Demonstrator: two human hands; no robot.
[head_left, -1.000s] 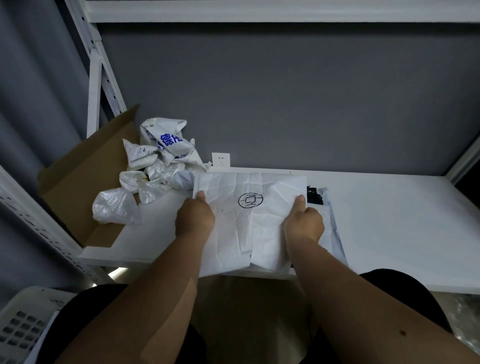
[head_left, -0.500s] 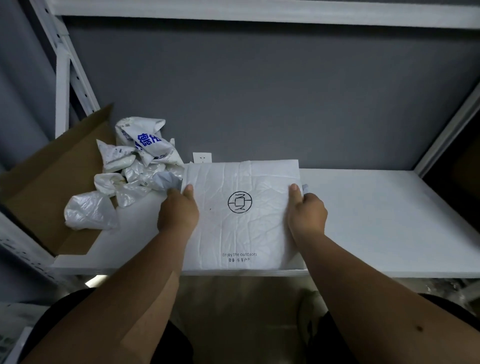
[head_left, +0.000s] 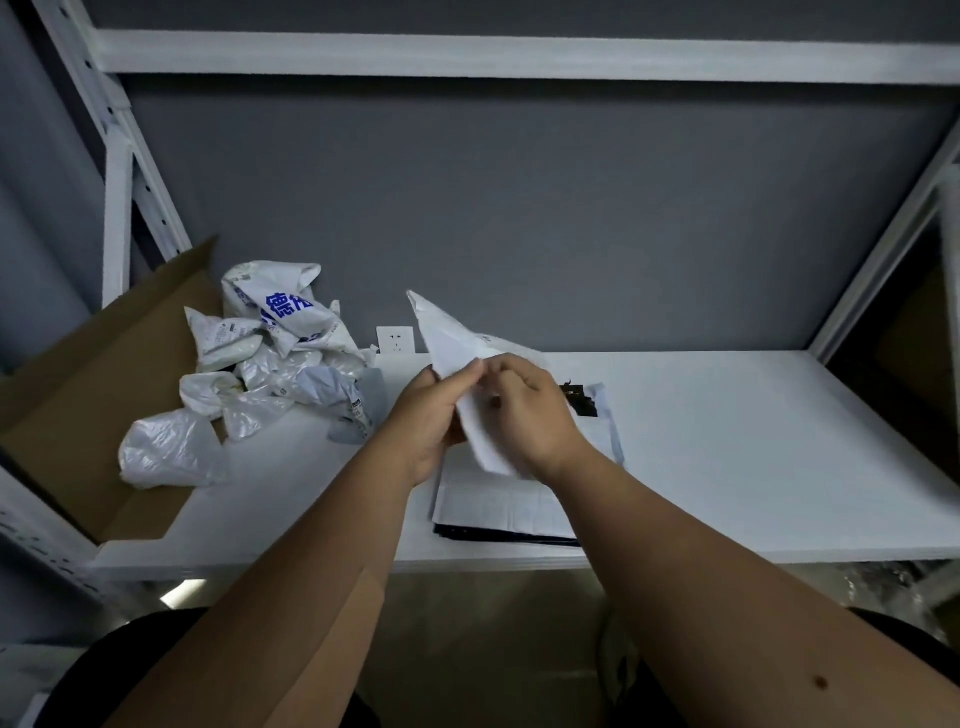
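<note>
A white plastic mailer bag (head_left: 451, 344) is lifted off the white shelf (head_left: 753, 447), folded and tilted with one corner pointing up and back. My left hand (head_left: 426, 421) grips its left side, thumb on top. Close against it, my right hand (head_left: 530, 410) pinches the bag from the right. Under the hands a flat stack of further mailer bags (head_left: 509, 506) lies on the shelf, with a dark patch (head_left: 579, 400) showing at its far right corner.
A heap of crumpled white plastic bags (head_left: 270, 364) spills from an open cardboard box (head_left: 88, 415) at the shelf's left end. A wall socket (head_left: 396, 340) sits on the grey back wall. White rack posts stand at both sides, with a shelf beam overhead.
The mailer bag, held flat and spread by its two sides, has been folded together and raised. Both hands came together at the middle, uncovering the stack beneath.
</note>
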